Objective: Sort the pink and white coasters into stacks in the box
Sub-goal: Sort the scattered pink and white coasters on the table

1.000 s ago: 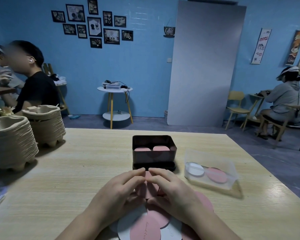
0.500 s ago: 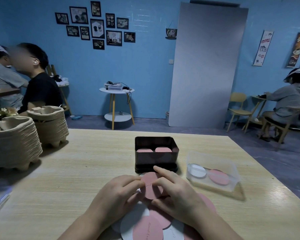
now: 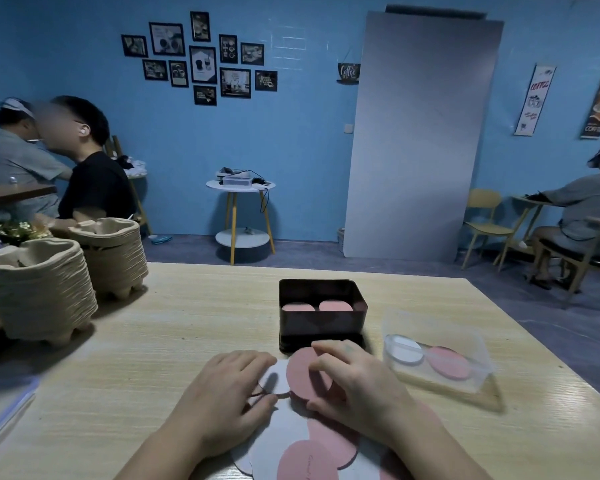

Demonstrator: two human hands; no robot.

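On the counter (image 3: 153,341), just before the dark box (image 3: 321,323), I log: right hand (image 3: 361,386), fingers pinching a pink coaster (image 3: 303,374); left hand (image 3: 227,396), fingers pinching a white coaster (image 3: 278,370); two pink stacks (image 3: 335,305) inside the box; loose coasters (image 3: 312,452) nearest me

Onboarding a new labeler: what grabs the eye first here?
The two hands at centre front: the right hand pinches a pink coaster, the left hand holds a white coaster, over a loose pile. Just beyond stands the dark box with two pink stacks inside; stacked pulp trays loom at left.
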